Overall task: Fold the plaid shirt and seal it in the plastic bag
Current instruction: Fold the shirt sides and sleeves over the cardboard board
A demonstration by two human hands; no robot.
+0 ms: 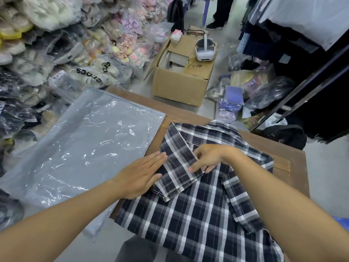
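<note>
A dark blue and white plaid shirt (198, 210) lies on a small wooden table (294, 167), its collar at the far end and its hem hanging over the near edge. The left sleeve (177, 163) is folded in across the body. My left hand (139, 174) lies flat, fingers together, on the sleeve's left edge. My right hand (209, 157) pinches the sleeve's inner edge with thumb and fingers. A large clear plastic bag (85, 148) lies flat and empty to the left, partly over the table.
Piles of bagged shoes (56, 53) fill the left side. An open cardboard box (181, 80) with a white headset (204, 48) on it stands beyond the table. More bagged goods (255, 91) and a dark clothes rack (302, 53) are at right. A person's legs (221, 14) stand far back.
</note>
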